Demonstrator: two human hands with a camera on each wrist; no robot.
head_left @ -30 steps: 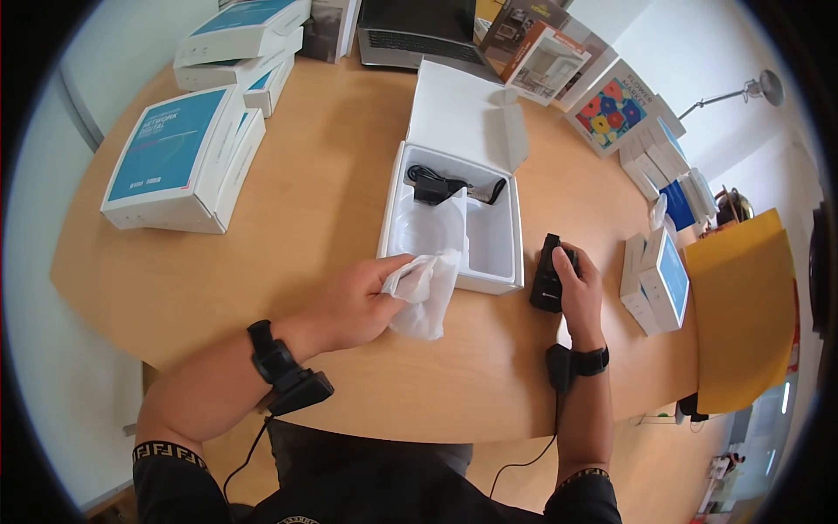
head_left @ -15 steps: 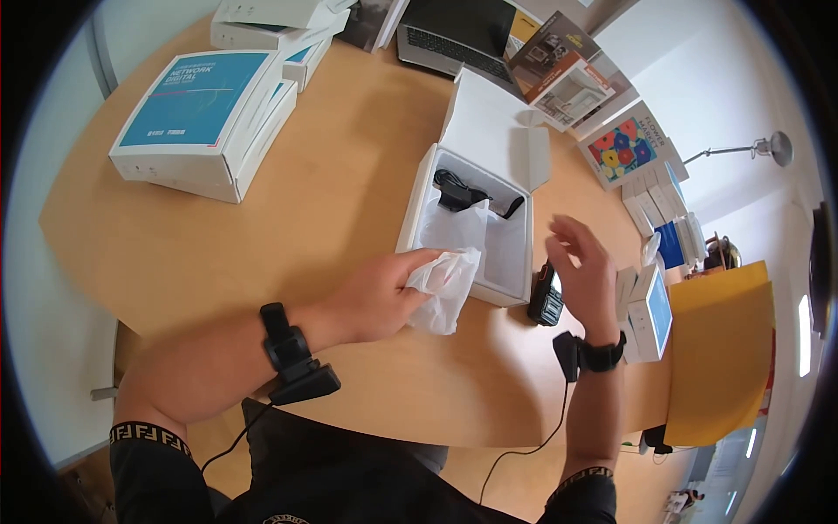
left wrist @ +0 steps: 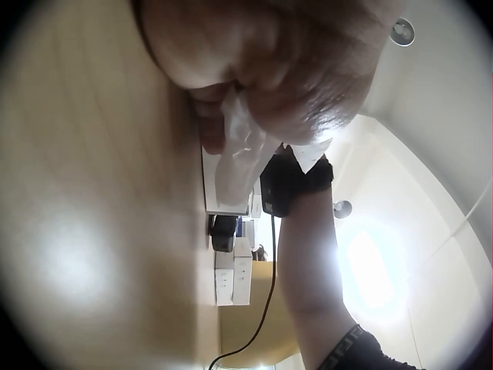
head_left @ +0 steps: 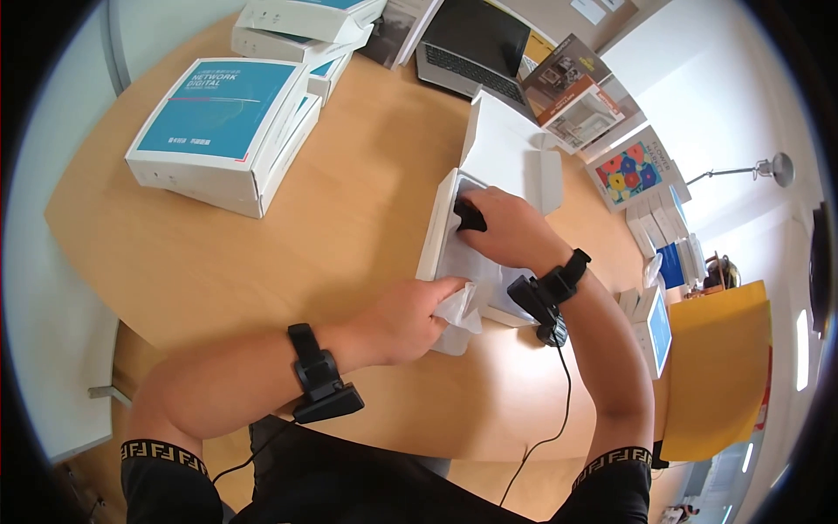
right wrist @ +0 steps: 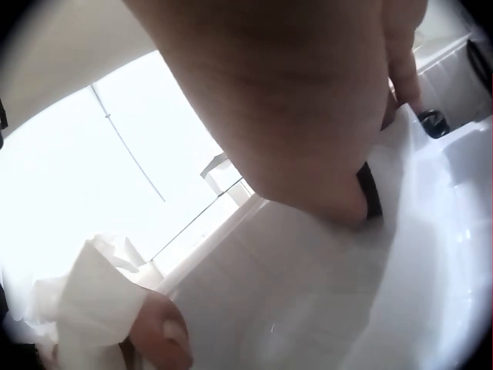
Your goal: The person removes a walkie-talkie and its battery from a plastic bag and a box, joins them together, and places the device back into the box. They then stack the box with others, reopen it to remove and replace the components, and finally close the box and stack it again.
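Observation:
My left hand (head_left: 400, 321) pinches a crumpled, translucent white plastic bag (head_left: 460, 309) at the near left corner of an open white box (head_left: 435, 234). Inside the box's far left compartment, my right hand (head_left: 517, 234) grips a black power adapter (head_left: 470, 215), largely covered by the fingers. In the right wrist view, a black edge of the adapter (right wrist: 370, 191) shows by a fingertip, above the white moulded tray (right wrist: 308, 301). A black handheld device (head_left: 552, 334) lies on the table by the box's near right corner, partly behind the right wrist's camera.
The box lid (head_left: 506, 144) stands raised at the back. White-and-blue boxes (head_left: 218, 113) are stacked on the left, with smaller boxes (head_left: 650, 319) on the right. A laptop (head_left: 476, 52), upright books (head_left: 580, 109) and a yellow folder (head_left: 716, 367) stand around the table's edge.
My right hand has let go of the black handheld device, left it on the table, and moved left into the box onto the adapter. The left hand keeps the bag, now lower against the box.

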